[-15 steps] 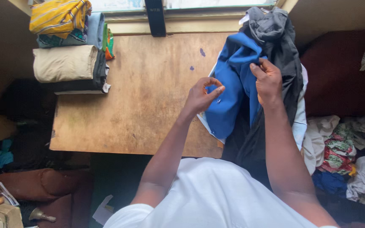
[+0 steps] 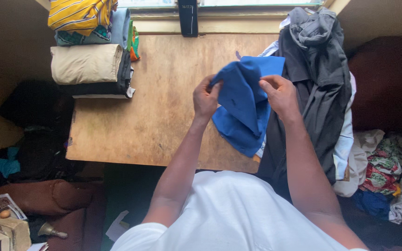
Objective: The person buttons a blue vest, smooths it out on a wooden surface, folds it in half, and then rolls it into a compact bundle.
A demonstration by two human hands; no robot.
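A blue garment (image 2: 244, 104) hangs between both my hands above the wooden table (image 2: 164, 102). My left hand (image 2: 205, 97) grips its left upper edge. My right hand (image 2: 279, 94) pinches its right upper edge. The cloth droops down toward the table's near edge. Right of it, a dark grey garment (image 2: 319, 79) lies heaped over the table's right side, with a white cloth (image 2: 345, 139) under it.
A stack of folded clothes (image 2: 91, 51) sits at the table's far left corner. A dark upright device (image 2: 188, 17) stands at the window ledge. Loose clothes (image 2: 387, 172) pile on the right. Brown cushions (image 2: 47, 197) and small items lie lower left.
Both hands lifted the blue garment off the grey heap and moved it left; my left hand, earlier open beside it, now grips its edge.
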